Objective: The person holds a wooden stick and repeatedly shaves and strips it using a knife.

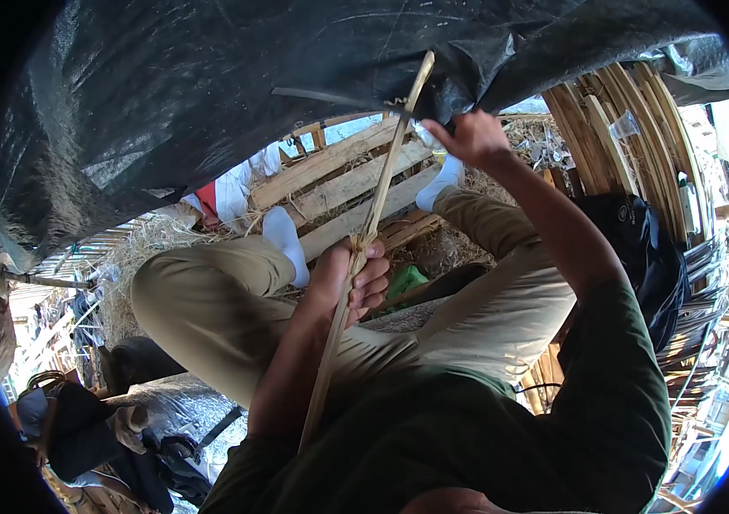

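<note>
Above the lap, left hand (351,278) closed around wooden strip (388,167); lower end lost at the shirt (467,437). Right hand (476,139) curled, hiding knife grip; knife blade (321,96) blurred against black tarp (210,77), crossing strip near upper end. Legs partly block wooden slats (364,190).

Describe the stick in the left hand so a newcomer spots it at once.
Find the seated person's khaki trousers, facing the black plastic sheet. Between the bent knees, the left hand grips a long, pale wooden stick that slants up toward the sheet, a blade crossing near its top. Unlike the wide boards behind it, it is narrow, hand-held and ragged just above the grip.
</note>
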Available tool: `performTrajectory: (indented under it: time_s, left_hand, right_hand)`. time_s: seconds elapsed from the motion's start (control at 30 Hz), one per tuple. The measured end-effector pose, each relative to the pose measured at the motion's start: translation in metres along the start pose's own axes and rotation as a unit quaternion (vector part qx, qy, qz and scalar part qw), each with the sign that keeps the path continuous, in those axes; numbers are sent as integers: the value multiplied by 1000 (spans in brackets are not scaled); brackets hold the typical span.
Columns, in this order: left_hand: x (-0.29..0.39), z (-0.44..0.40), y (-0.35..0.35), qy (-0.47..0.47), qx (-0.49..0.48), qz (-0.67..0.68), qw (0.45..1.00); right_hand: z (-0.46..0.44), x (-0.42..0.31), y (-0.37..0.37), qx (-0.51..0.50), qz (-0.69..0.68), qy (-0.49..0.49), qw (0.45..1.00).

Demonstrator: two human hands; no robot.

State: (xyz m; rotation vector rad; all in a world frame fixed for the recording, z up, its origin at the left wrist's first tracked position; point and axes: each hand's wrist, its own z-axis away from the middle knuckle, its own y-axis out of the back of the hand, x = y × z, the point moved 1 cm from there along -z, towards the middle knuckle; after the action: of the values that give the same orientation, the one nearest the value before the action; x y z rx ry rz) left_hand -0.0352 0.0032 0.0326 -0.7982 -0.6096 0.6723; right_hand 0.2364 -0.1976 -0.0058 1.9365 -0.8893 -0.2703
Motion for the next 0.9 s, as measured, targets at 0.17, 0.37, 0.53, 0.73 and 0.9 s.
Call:
performTrajectory:
  time_s: [0.17, 0.37, 0.53, 0.73, 0.9]
  left_hand:
    - [-2, -2, 0, 12, 20, -16, 1000]
    - [-8, -3, 3, 27, 49, -23, 998]
    - [-10, -6, 10, 31, 10, -22, 999]
    - [-7, -4, 8, 32, 51, -59, 996]
    - [-6, -11, 15, -2, 109, -140, 984]
  right_hand:
    - [12, -22, 29, -156, -95, 91, 979]
    - [10, 33, -10, -233, -52, -197, 951]
    - [35, 10, 9, -139, -98, 98, 981]
    - [24, 55, -9, -270, -56, -273, 922]
    - [48, 4, 29, -285, -89, 27, 954]
